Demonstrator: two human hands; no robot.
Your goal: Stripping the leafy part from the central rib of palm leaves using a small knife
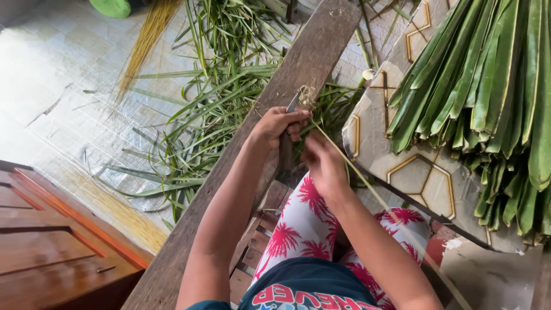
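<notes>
Your left hand [279, 123] grips a knife [291, 103]; your right hand [322, 161] pinches a leaf rib [367, 186]. Stripped blades [212, 115] litter the floor [69, 86]; a big leaf bundle [488, 86] waits untouched.

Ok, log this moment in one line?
left hand: grips knife | right hand: holds leaf midrib | stripped leaves: on floor

Two hands [281, 123], one knife [293, 103], one plank [229, 172], one leaf bundle [488, 86].

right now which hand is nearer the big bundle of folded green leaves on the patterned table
Right. The right hand is just beside the table edge below the leaf bundle; the left hand is farther away, over the wooden plank.
</notes>
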